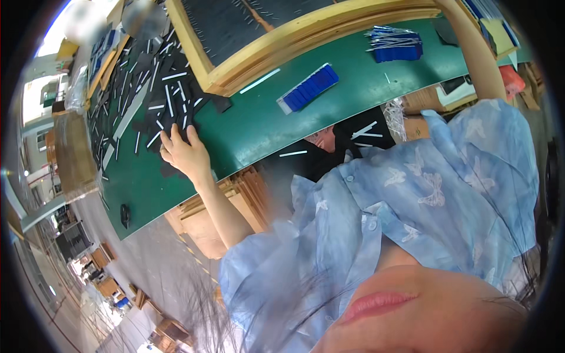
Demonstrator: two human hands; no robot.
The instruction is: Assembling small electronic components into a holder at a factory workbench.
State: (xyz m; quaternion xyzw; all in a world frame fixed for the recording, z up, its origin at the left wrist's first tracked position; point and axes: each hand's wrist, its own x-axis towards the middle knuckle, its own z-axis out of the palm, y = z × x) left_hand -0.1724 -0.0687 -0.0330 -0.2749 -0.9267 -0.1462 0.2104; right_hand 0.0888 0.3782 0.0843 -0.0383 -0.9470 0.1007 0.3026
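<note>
My left hand (187, 154) is at the left part of the green table (253, 132), fingers spread and nothing visible in them. Its fingertips are at the near edge of a heap of black pieces (147, 73) strewn with thin white strips (169, 101); whether they touch it I cannot tell. My right forearm (478, 59) reaches up past the far right end of the wooden frames (329, 36), and the hand lies beyond the picture's upper edge. Dark panels (229, 26) with small white marks lie inside the top frame.
A clear-edged pack of blue pieces (309, 88) lies mid-table. Farther right is a blue bundle (397, 50) topped with thin silvery pieces. A small black object (125, 216) sits near the left corner. Cardboard (220, 215) is stacked below the table; black cloth (376, 126) holds white strips.
</note>
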